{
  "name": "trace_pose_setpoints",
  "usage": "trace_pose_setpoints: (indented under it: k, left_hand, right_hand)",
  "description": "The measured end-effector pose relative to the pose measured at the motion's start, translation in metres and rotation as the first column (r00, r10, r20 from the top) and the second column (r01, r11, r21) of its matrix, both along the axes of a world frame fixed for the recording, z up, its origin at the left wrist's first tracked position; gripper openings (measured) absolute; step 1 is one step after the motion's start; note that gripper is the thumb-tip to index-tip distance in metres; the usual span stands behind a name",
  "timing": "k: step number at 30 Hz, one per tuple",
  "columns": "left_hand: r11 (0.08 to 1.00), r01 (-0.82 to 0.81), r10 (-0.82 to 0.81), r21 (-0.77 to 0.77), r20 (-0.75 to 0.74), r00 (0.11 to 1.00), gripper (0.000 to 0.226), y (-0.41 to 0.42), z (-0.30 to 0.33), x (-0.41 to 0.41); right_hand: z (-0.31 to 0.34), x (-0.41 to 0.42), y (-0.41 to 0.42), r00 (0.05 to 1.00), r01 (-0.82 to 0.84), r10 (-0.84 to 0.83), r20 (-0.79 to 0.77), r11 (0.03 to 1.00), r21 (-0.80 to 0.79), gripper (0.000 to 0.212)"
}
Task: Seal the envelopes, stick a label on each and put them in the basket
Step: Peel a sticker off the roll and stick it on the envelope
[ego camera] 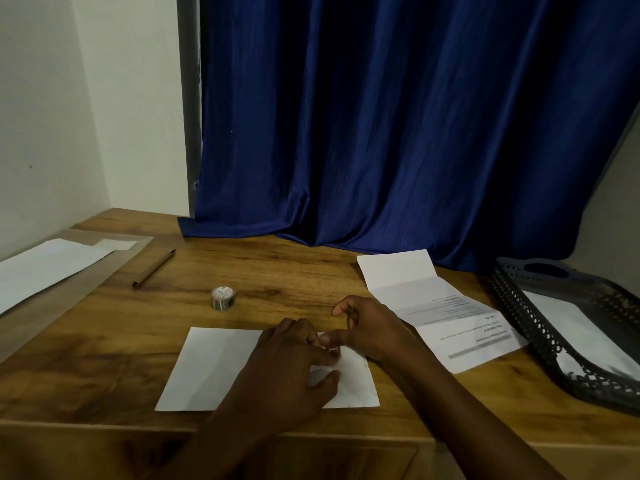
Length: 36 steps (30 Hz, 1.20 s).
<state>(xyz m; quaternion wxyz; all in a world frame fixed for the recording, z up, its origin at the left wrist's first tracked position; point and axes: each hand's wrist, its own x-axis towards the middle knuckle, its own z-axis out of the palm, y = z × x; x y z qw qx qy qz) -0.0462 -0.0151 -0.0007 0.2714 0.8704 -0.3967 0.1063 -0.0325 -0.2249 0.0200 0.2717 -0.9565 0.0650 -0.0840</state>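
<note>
1. The white envelope [221, 368] lies flat on the wooden desk [294, 271] at 6 o'clock, directly in front of the person.
2. The left hand [294, 368] rests on the envelope's right half, fingers curled towards a small pale piece, probably a label [333, 348], pinched between its fingertips and the right hand's thumb.
3. The right hand [370, 327] sits at the envelope's upper right edge, fingers curled, thumb on that same piece.
4. The roll of labels [223, 298] stands at 11 o'clock; the dark mesh basket [512, 299] at 3 o'clock already holds one white envelope [568, 327].
5. Handling, as I judge it: the envelope is light, thin and bendy, and slides easily on smooth wood, so pin it flat with one palm. Lift it by a long edge.
</note>
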Motion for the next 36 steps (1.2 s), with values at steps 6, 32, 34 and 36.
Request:
trace_pose_setpoints:
  k: [6,32,34,36]
  left_hand:
    - [0.998,0.008,-0.009,-0.067,-0.015,1.000,0.042,-0.001,0.001,-0.002]
    - [0.996,-0.073,0.070,-0.057,-0.049,0.996,0.059,-0.004,0.004,-0.008]
    - [0.996,-0.071,0.069,-0.056,-0.041,0.997,0.058,-0.005,0.003,-0.007]
    - [0.996,-0.068,0.066,-0.055,-0.032,0.997,0.057,-0.005,0.002,-0.007]
  right_hand:
    - [-0.006,0.003,-0.002,1.000,0.012,-0.012,0.017,1.000,0.005,0.052]
    - [-0.006,-0.012,-0.019,0.999,-0.032,0.032,0.003,0.967,0.253,0.032]
    - [-0.005,-0.017,-0.017,0.999,-0.034,0.033,0.005,0.970,0.242,0.053]
    - [-0.005,-0.021,-0.015,0.999,-0.055,0.054,0.009,0.982,0.182,0.066]
